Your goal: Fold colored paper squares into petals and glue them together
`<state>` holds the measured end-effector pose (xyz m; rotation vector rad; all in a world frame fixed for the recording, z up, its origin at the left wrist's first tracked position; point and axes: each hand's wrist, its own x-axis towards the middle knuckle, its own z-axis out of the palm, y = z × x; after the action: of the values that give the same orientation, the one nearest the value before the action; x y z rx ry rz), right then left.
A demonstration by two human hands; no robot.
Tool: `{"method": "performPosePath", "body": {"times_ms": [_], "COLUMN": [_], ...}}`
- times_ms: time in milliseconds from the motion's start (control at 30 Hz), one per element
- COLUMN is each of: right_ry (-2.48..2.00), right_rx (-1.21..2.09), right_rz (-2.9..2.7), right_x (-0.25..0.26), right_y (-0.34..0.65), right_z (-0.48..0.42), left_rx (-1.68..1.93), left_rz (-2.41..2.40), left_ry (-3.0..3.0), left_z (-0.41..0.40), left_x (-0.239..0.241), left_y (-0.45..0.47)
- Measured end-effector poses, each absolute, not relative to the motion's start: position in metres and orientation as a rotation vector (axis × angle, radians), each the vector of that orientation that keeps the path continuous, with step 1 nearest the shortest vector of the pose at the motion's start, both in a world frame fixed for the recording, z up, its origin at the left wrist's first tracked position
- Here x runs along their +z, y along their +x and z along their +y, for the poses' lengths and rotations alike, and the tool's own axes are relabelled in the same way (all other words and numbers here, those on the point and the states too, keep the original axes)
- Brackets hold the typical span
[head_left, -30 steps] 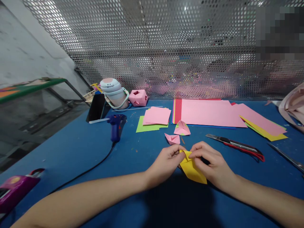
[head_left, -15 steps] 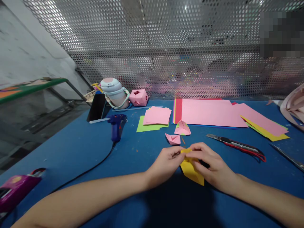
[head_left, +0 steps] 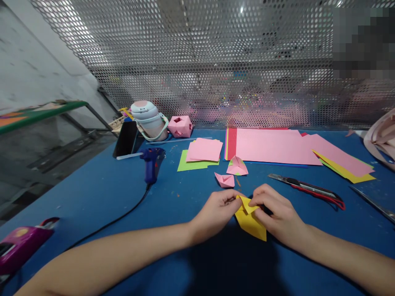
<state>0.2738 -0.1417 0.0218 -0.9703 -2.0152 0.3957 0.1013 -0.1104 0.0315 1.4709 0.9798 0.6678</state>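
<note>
A partly folded piece of yellow paper [head_left: 251,225] is held between my two hands, just above the blue table. My left hand [head_left: 214,211] pinches its upper left corner between thumb and fingers. On the other side, my right hand [head_left: 277,211] grips the right edge, with thumb and fingertips at a small triangular flap folded down at the top. Beyond my hands lie a small pink folded paper piece [head_left: 225,181] shaped like a boat and a pink and green folded piece [head_left: 237,166].
A utility knife [head_left: 308,189] and a pointed metal tool [head_left: 373,203] lie to the right. Pink paper sheets [head_left: 268,146] and small pink squares [head_left: 204,150] are behind. Leftward are a blue glue gun [head_left: 151,166] with its cord, a cup [head_left: 149,121] and a magenta device [head_left: 26,246].
My right fingers have shifted slightly right along the yellow paper, uncovering the triangular flap at its top. My left hand stays nearly in place, pinching the same corner.
</note>
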Motion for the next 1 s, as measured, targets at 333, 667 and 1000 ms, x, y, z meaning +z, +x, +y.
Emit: {"method": "performPosePath", "body": {"times_ms": [333, 667, 1000], "right_ry": [-0.945, -0.923, -0.831], "right_rx": [0.282, 0.209, 0.297], "right_rz": [-2.112, -2.257, -2.268], "right_x": [0.0158, 0.0225, 0.0249], "right_y": [0.2763, 0.2789, 0.2773], "right_z": [-0.1389, -0.1390, -0.1434], "left_rx": [0.641, 0.643, 0.689], "left_rz": [0.925, 0.918, 0.948], "left_ry": [1.561, 1.598, 1.651], "left_z": [-0.1116, -0.1127, -0.1114], "left_x": [0.0299, 0.0305, 0.0307], "left_y": [0.0985, 0.0986, 0.0987]}}
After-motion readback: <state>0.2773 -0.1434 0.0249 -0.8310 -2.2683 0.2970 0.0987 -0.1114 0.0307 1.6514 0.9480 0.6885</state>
